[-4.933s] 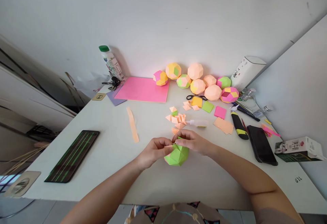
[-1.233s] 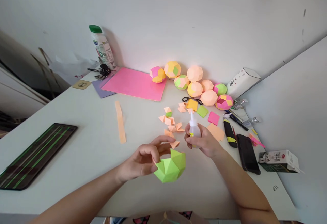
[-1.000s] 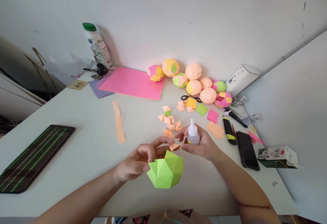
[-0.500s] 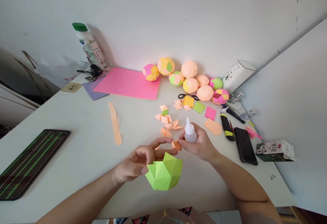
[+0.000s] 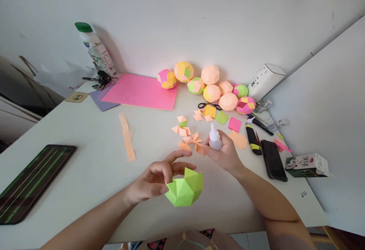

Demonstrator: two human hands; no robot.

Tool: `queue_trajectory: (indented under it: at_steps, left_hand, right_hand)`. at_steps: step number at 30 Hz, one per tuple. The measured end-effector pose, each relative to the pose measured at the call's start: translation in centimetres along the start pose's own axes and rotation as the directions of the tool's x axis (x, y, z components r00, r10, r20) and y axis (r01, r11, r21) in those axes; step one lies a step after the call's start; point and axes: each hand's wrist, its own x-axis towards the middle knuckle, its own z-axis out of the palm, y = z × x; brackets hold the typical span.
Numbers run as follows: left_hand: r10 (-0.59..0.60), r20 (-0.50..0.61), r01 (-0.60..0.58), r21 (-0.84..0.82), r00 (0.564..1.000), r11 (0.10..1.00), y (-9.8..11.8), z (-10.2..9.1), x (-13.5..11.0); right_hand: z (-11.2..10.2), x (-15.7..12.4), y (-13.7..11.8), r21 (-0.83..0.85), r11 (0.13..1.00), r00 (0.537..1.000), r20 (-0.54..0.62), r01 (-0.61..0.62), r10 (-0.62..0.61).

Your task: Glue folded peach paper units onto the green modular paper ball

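Green paper shell (image 5: 184,193) is pinched in the left hand (image 5: 153,179).

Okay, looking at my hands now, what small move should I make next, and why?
I'd probably tip the nozzle bottle toward the folded peach piece. Your right hand holds the bottle with its nozzle pointing up and the piece at the thumb tip, while your left hand holds the green paper shape, whose upper edge is jagged.
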Motion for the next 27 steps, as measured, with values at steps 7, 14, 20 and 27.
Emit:
queue_trajectory:
  at_steps: [7, 14, 20, 27]
  left_hand:
    - [0.027, 0.073, -0.047, 0.293, 0.997, 0.955, 0.4, 0.3, -0.2]
    - [0.084, 0.109, -0.129, 0.521, 0.991, 0.844, 0.7, 1.3, -0.4]
    - [0.197, 0.16, -0.253, 0.649, 0.967, 0.717, 0.4, 1.5, -0.4]
    - [0.26, 0.163, -0.296, 0.707, 0.952, 0.642, 0.3, 1.4, -0.5]
  right_hand:
    - [-0.4, 3.3, 3.4, -0.288, 0.955, 0.994, 0.06, -0.074, 0.095]
    - [-1.1, 3.6, 3.8, -0.577, 0.815, 0.994, 0.055, -0.048, 0.098]
    - [-1.4, 4.1, 3.9, -0.598, 0.799, 0.994, 0.038, -0.062, 0.105]
    - [-1.9, 4.2, 3.6, -0.601, 0.797, 0.992, 0.059, -0.053, 0.111]
